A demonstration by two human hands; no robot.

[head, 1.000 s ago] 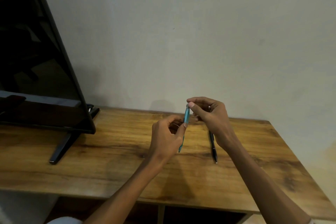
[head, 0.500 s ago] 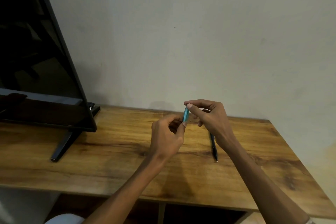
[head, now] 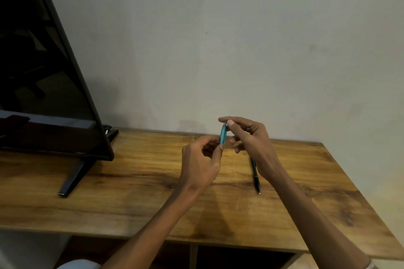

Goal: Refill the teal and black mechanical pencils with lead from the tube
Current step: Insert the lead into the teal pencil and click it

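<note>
1. My left hand (head: 200, 165) pinches the slim teal plastic mechanical pencil (head: 223, 135) between thumb and fingertips, gripping its lower part; the pencil stands nearly upright above the wooden tabletop (head: 135, 183), clear of the surface.
2. My right hand (head: 249, 140) pinches the top end of that same pencil between index finger and thumb, the other fingers loosely curled. There is a ring on one finger.
3. Compared with a second ago, less of the teal pencil shows: its lower half, which then stuck out below my left fingers, is now hidden behind the hand. Only the upper stretch between my two hands is visible.
4. My right fingertips have moved from beside the pencil's upper end to sit right over its tip.
5. The thin black mechanical pencil (head: 255, 176) lies flat on the tabletop, towards the right half and nearer the back edge than the front, its point aimed at the front edge. Its upper end is covered by my right wrist. It has not moved.
6. I cannot make out the lead tube anywhere; if either hand holds it, the fingers hide it.
7. A black flat screen (head: 43, 72) stands on its angled foot (head: 72, 178) at the left end of the tabletop, unchanged.
</note>
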